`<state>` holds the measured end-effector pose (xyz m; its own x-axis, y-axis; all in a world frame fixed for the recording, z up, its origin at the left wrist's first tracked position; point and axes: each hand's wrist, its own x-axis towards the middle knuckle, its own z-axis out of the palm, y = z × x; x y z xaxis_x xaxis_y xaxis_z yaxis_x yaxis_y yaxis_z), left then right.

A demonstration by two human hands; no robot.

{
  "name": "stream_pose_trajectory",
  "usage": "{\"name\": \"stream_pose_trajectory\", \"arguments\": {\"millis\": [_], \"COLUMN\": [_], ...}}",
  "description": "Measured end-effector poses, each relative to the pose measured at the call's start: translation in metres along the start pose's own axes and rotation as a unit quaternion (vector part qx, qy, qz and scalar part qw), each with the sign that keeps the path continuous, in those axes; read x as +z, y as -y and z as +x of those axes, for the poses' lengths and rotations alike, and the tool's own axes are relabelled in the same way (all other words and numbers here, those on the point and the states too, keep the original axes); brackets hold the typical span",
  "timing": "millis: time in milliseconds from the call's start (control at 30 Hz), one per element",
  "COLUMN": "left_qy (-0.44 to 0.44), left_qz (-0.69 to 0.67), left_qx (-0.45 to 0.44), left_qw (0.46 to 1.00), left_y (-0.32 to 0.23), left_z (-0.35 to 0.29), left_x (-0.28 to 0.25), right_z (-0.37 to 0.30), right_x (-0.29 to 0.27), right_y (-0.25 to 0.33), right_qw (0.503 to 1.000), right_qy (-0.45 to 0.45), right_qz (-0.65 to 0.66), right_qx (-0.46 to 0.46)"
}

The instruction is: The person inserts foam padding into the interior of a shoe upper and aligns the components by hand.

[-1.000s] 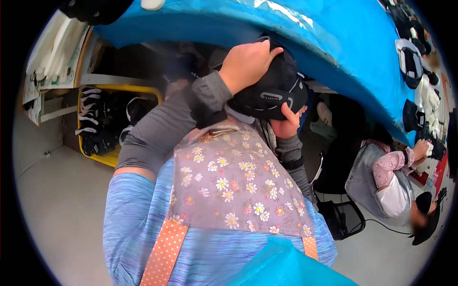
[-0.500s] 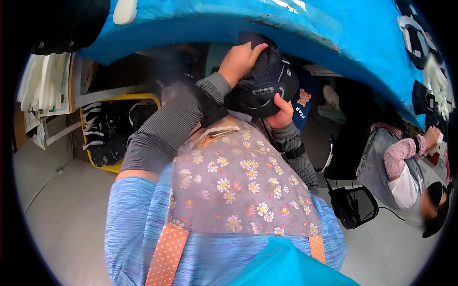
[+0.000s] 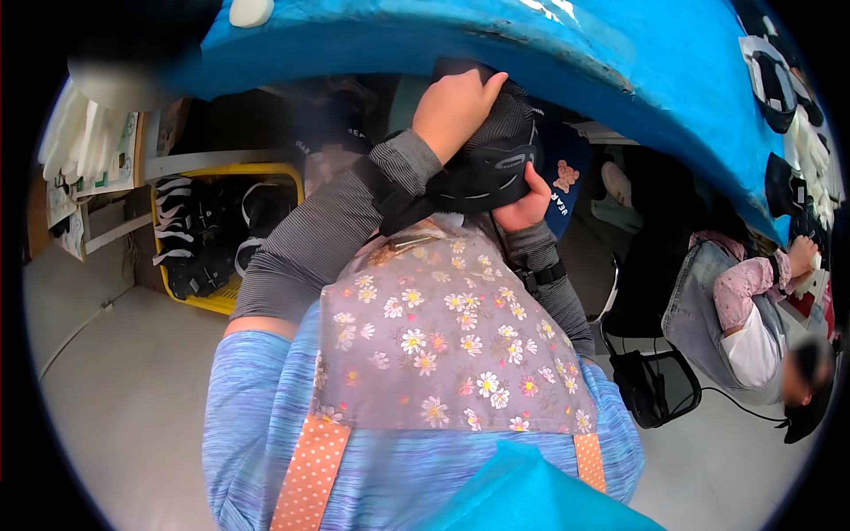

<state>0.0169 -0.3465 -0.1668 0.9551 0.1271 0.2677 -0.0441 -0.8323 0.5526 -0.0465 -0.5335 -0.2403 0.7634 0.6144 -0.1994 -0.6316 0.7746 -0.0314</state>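
A black shoe upper point(image 3: 487, 168), with textured fabric, grey curved lines and a small light emblem, is held between my hands just below the table edge. My left hand point(image 3: 456, 111) grips its far upper part, thumb raised and the other fingers curled, partly hidden. At its right side, my right hand point(image 3: 527, 202) holds the lower part with the thumb in front; the remaining fingers are mostly behind it. Under it on the right, a navy cloth piece point(image 3: 560, 181) with a bear motif shows.
A blue-covered table point(image 3: 425, 40) curves across the far side, with a white rounded piece point(image 3: 251, 11) on it. On the left stands a yellow basket point(image 3: 217, 303) of black-and-white shoe parts. A co-worker point(image 3: 739, 296) sits at the right, beside a black bag point(image 3: 657, 389).
My left hand has shifted slightly right and up along the shoe upper. The upper is tilted differently, and my right thumb sits a little higher on its side.
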Motion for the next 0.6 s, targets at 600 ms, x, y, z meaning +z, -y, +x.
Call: {"name": "stream_pose_trajectory", "arguments": {"millis": [600], "left_qy": [0.032], "left_qz": [-0.07], "left_qx": [-0.086], "left_qw": [0.993], "left_y": [0.013], "left_z": [-0.003], "left_x": [0.022], "right_z": [0.005], "right_x": [-0.002], "right_y": [-0.007], "right_qw": [0.998], "right_qy": [-0.035], "right_qz": [-0.034], "right_qx": [0.046]}}
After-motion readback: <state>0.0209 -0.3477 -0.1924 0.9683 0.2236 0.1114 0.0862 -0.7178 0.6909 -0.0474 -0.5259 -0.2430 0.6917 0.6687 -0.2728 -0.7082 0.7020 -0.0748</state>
